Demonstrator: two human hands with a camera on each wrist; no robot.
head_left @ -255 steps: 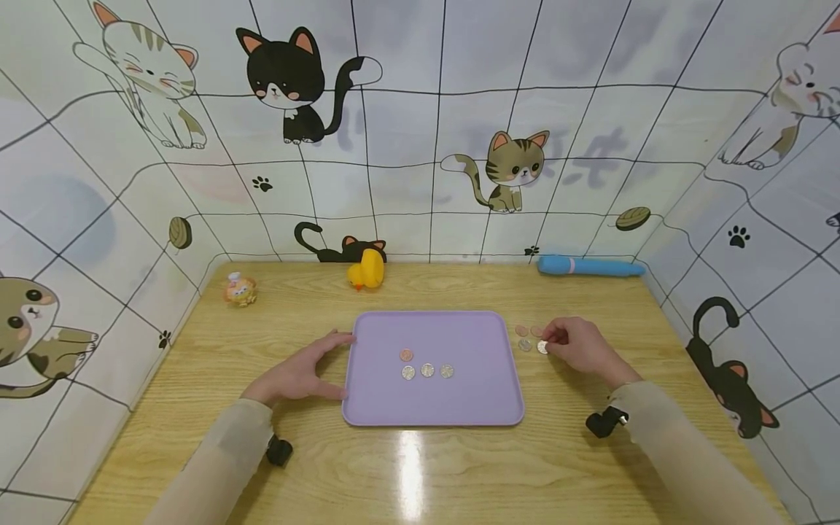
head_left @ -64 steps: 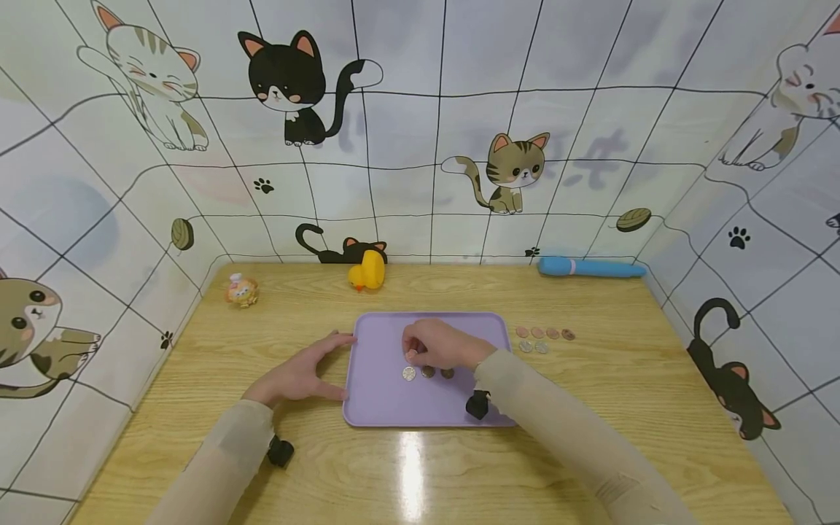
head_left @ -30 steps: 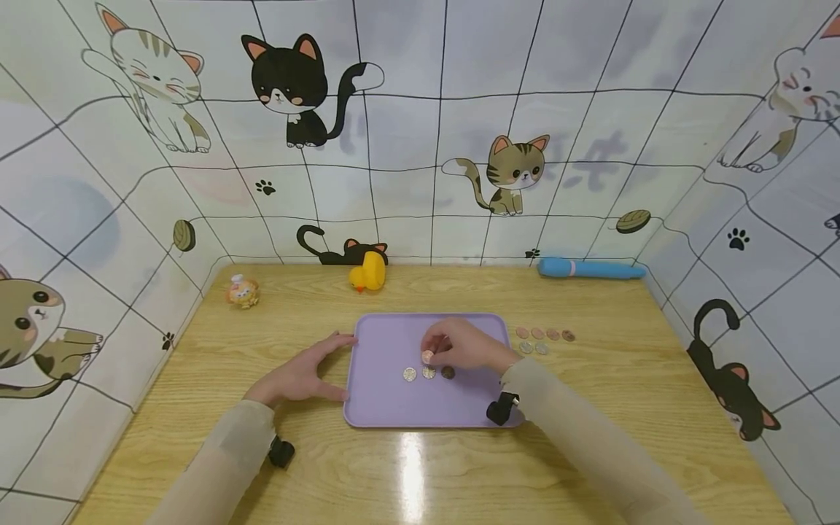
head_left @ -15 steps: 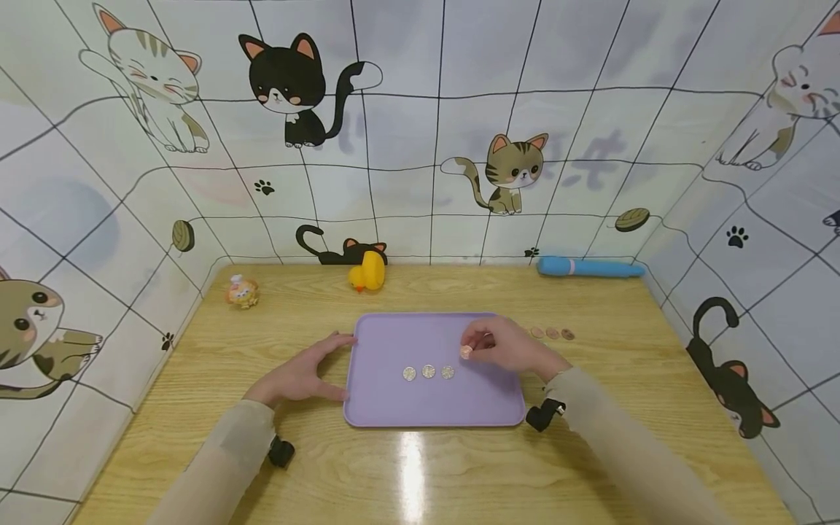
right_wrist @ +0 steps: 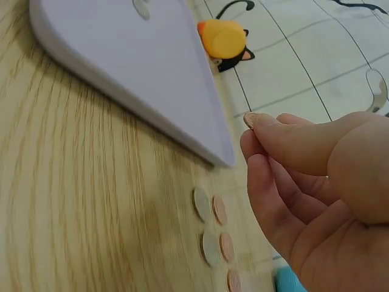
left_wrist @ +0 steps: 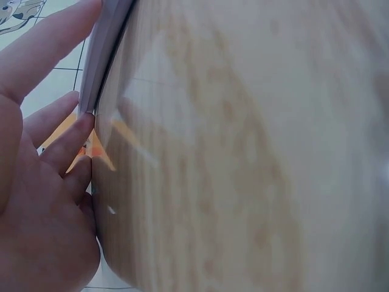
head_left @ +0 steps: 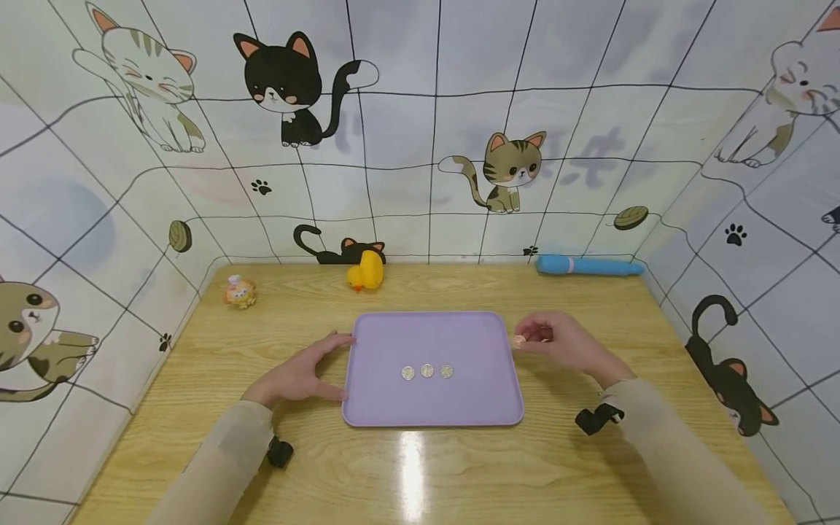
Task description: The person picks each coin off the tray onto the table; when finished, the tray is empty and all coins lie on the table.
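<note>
My right hand (head_left: 564, 343) is raised just past the tray's right edge, pinching a copper coin (right_wrist: 250, 120) between thumb and forefinger. On the lilac tray (head_left: 433, 408), three silver coins (head_left: 427, 371) lie in a row near the middle. My left hand (head_left: 298, 372) rests at the tray's left side, thumb and fingers spread along the rim. In the right wrist view, below the pinched coin, two silver coins (right_wrist: 210, 247) and several copper coins (right_wrist: 227, 246) lie in two rows on the table. From the head view, my right hand covers those rows.
A yellow rubber duck (head_left: 367, 270) sits behind the tray against the cat-print backdrop. The small figurine (head_left: 240, 292) stands at the back left of the wooden table (head_left: 295, 481), and a blue pen-shaped object (head_left: 589, 265) lies along the back right edge.
The copper coin that lay above the silver ones has been picked up off the tray. My right hand has carried it rightward past the tray's edge; the left hand stays put.
</note>
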